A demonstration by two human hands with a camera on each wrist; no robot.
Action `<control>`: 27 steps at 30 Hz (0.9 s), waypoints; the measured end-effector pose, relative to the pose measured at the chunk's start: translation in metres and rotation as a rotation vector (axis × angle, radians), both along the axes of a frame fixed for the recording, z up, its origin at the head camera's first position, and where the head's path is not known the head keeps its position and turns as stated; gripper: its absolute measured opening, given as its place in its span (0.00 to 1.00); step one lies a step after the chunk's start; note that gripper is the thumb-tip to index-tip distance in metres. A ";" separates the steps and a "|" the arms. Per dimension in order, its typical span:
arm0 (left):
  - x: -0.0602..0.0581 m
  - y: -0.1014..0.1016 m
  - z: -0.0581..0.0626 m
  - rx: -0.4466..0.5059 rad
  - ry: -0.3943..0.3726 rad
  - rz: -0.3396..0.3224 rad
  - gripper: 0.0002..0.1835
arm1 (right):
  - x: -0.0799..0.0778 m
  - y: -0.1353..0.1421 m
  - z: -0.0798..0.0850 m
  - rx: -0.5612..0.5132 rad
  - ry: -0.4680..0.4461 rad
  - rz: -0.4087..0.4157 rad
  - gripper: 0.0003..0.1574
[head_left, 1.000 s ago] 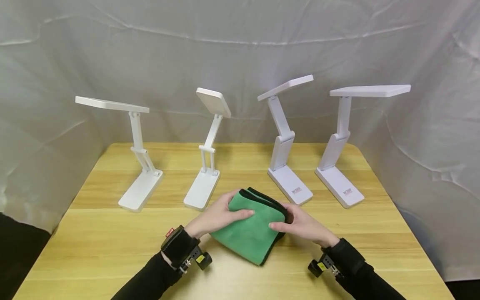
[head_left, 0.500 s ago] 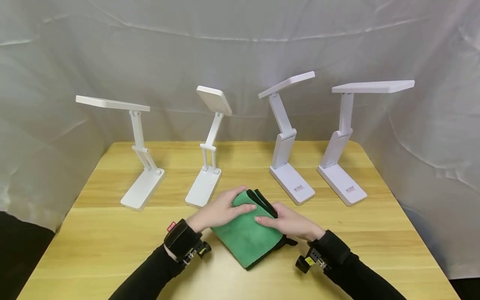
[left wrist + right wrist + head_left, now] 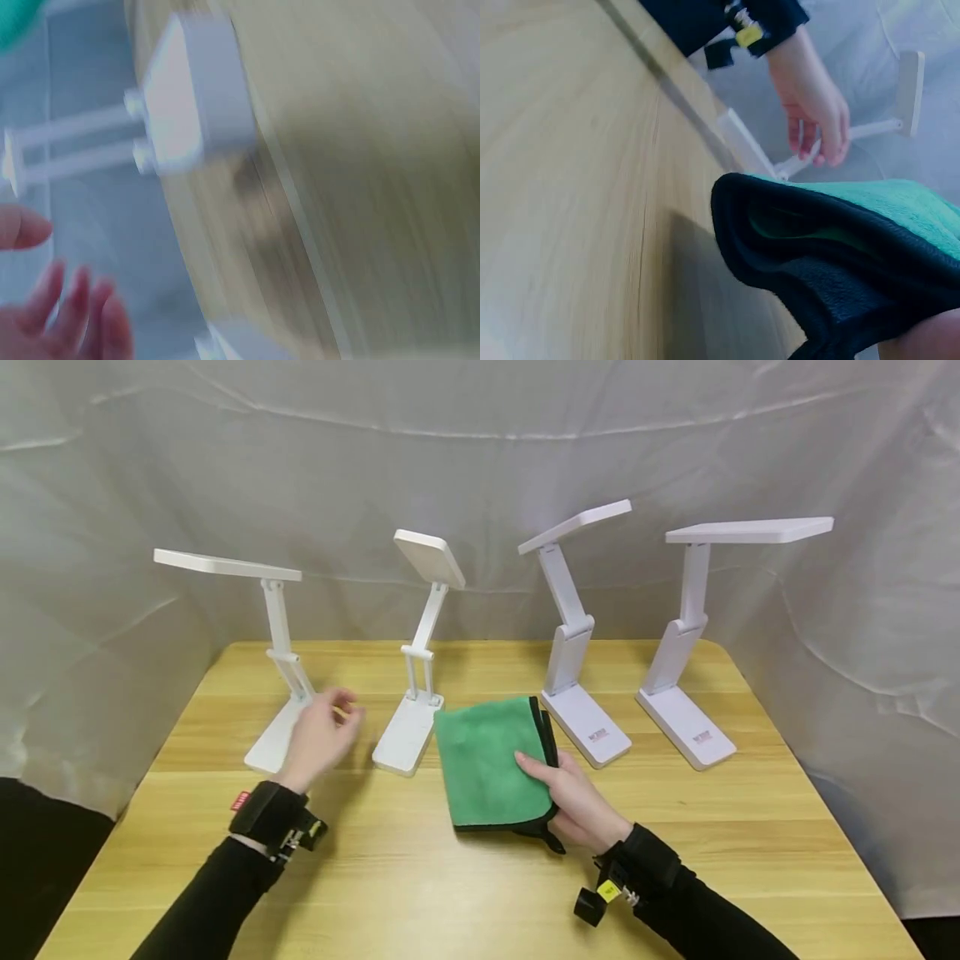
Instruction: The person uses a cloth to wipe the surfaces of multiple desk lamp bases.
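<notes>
My right hand (image 3: 581, 802) grips a folded green cloth (image 3: 483, 764) with black edging, its thumb on top. The right wrist view shows the cloth's folded layers (image 3: 840, 281) held above the table. To the left, my left hand (image 3: 322, 735) holds nothing, its fingers loosely bent. It overlaps the base of the leftmost white desk lamp (image 3: 273, 739) in the head view. Its fingers (image 3: 75, 322) appear blurred and apart from the thumb in the left wrist view. Just right of that hand stands a second white desk lamp (image 3: 405, 739), its head tilted.
Two more white desk lamps, one right of centre (image 3: 585, 722) and one at the far right (image 3: 686, 727), stand unfolded on the wooden table (image 3: 420, 902). A grey fabric backdrop (image 3: 480, 468) surrounds the table at the back and sides.
My left hand has let go of the cloth and moved left to beside the leftmost lamp. The right hand keeps the cloth, which has turned and lifted slightly.
</notes>
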State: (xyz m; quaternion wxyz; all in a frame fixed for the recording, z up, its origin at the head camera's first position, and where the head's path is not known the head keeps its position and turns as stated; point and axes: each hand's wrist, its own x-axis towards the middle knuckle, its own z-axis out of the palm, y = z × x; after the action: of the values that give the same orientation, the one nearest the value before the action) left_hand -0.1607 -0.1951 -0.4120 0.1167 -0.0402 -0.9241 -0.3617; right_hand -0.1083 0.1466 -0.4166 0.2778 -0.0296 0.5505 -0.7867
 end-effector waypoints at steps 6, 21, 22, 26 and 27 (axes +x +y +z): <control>-0.003 -0.048 0.012 -0.033 -0.121 0.292 0.35 | 0.001 -0.011 0.006 -0.051 -0.024 -0.038 0.32; -0.052 -0.079 0.010 0.185 -0.510 0.043 0.33 | 0.005 -0.016 0.006 -0.013 -0.015 -0.023 0.32; -0.052 -0.081 0.010 0.173 -0.512 0.045 0.31 | 0.005 -0.016 0.005 -0.013 -0.017 -0.024 0.32; -0.052 -0.085 0.008 0.109 -0.498 0.027 0.27 | 0.005 -0.014 0.004 -0.019 -0.006 -0.022 0.32; -0.051 -0.085 0.008 0.101 -0.502 0.022 0.27 | 0.005 -0.014 0.003 -0.021 -0.002 -0.020 0.32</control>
State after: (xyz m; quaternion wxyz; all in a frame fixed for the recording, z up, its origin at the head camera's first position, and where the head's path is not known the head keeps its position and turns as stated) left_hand -0.2113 -0.2801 -0.4040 -0.1107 0.0666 -0.9053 -0.4047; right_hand -0.1029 0.1329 -0.4132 0.2701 -0.0262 0.5423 -0.7951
